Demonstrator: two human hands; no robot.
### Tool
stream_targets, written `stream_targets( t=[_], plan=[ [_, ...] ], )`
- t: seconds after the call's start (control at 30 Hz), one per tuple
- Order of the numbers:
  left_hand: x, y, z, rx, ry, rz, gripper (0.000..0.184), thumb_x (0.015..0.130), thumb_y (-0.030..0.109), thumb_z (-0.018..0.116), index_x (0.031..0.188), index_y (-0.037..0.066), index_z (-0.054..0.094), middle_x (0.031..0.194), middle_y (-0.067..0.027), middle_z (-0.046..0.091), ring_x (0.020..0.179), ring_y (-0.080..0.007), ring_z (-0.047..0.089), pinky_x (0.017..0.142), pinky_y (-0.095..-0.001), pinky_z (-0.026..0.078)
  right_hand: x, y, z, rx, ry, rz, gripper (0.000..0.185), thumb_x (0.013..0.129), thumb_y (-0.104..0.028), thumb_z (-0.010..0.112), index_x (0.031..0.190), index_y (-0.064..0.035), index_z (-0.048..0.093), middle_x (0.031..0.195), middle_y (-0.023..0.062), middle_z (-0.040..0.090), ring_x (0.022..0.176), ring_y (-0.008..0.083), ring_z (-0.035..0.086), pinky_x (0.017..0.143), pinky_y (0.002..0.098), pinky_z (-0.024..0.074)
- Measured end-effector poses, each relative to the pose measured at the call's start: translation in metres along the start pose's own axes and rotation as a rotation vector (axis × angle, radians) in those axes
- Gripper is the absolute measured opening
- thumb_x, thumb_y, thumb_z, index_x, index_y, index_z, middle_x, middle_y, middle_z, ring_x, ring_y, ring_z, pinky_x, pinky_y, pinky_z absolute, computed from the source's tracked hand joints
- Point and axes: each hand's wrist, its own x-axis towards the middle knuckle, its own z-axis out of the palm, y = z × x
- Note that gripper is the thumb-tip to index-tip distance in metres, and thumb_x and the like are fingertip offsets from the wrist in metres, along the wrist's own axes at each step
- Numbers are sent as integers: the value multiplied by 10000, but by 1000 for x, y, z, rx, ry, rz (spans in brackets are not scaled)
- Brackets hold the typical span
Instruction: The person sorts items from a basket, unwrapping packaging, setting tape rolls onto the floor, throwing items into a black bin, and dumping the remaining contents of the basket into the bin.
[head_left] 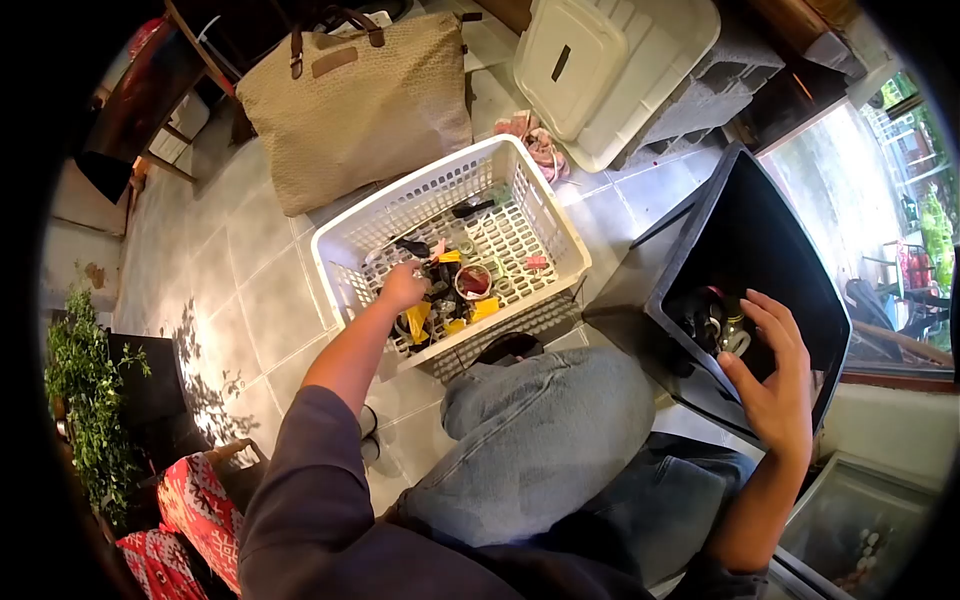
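My left hand (402, 285) reaches into a white plastic basket (450, 172) with slotted sides. Its fingers are bent down among small items, and what they hold, if anything, is hidden. Near it lie several yellow pieces (418, 318), dark objects and a round container (473, 281) with something dark red inside. My right hand (778, 370) is over the near edge of a black bin (690, 250), thumb and fingers spread apart. Below its fingertips, a clear object with a yellowish part (735, 332) lies beside dark items in the bin.
A large beige bag (360, 110) with brown handles stands behind the basket. Pale plastic lids (570, 70) lean on grey blocks (700, 95) at the back. Pink cloth (535, 145) lies on the tiled floor (240, 270). A leafy plant (90, 400) is at left.
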Motion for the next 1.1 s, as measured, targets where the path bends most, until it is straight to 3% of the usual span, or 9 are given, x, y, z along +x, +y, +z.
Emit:
stream_targets(
  t=[0.2, 0.33, 0.43, 0.57, 0.63, 0.73, 0.87, 1.0, 1.1],
  plan=[
    [1, 71, 48, 288, 46, 501, 778, 737, 324, 837, 1429, 98, 561, 1380, -191, 560, 1249, -380, 580, 1059, -428, 479, 17, 12, 10, 19, 67, 40, 472, 752, -52, 787, 1205, 26, 677, 1336, 162, 634, 1161, 284, 643, 1006, 365, 489],
    [11, 86, 59, 275, -280, 296, 903, 690, 374, 860, 1463, 71, 507, 1375, -191, 540, 1208, -390, 604, 1032, -459, 499, 23, 20, 16, 26, 64, 76, 440, 775, -25, 771, 1203, 22, 680, 1330, 158, 640, 1161, 282, 644, 1002, 363, 490],
    [29, 53, 76, -300, -196, 239, 778, 734, 360, 856, 1374, 13, 582, 1223, -195, 676, 1053, -296, 686, 907, -383, 551, 24, 21, 14, 0, 66, 51, 437, 774, -31, 781, 1197, 21, 683, 1325, 156, 644, 1158, 280, 644, 1003, 360, 488],
    [23, 41, 34, -663, -165, -9, 591, 933, 352, 754, 1354, -31, 592, 1103, -109, 731, 950, -185, 678, 833, -304, 530, 21, 20, 14, 45, 93, 71, 420, 776, -17, 774, 1185, 21, 686, 1312, 154, 650, 1160, 284, 643, 1010, 365, 483],
    [24, 49, 4, -850, -17, -258, 526, 989, 343, 667, 1399, 24, 585, 1215, -119, 682, 979, -191, 659, 891, -328, 528, 21, 17, 15, 80, 107, 87, 413, 775, -7, 768, 1178, 25, 686, 1303, 156, 653, 1159, 289, 644, 1014, 370, 480],
    [-11, 127, -43, -1140, 165, 19, 542, 995, 316, 645, 1453, 47, 539, 1295, -120, 659, 1049, -186, 661, 926, -331, 532, 21, 15, 13, 8, 96, -2, 377, 825, -21, 755, 1192, 27, 682, 1328, 160, 638, 1201, 273, 624, 1037, 367, 470],
    [-85, 279, -92, -1018, -6, 674, 834, 863, 185, 795, 1577, 92, 375, 1436, -122, 568, 1228, -222, 593, 1036, -376, 506, 19, 19, 19, 159, 393, -39, 337, 970, -71, 671, 1295, 12, 634, 1412, 164, 585, 1322, 249, 554, 1101, 380, 438],
    [-134, 370, -90, -642, -151, 1131, 1159, 791, 552, 833, 1621, 31, 213, 1563, -291, 386, 1506, -410, 328, 1242, -466, 271, 16, 26, 5, 109, 622, -17, 352, 1034, -31, 536, 1371, 59, 581, 1446, 182, 579, 1364, 273, 526, 1165, 414, 385],
    [-120, 360, -77, -675, -220, 1090, 821, 848, 479, 791, 1475, 33, 505, 1504, -236, 475, 1412, -376, 461, 1178, -450, 379, 10, 29, -6, 20, 753, -32, 331, 1058, -72, 512, 1344, 69, 602, 1409, 174, 609, 1340, 242, 547, 1165, 384, 404]
  ],
)
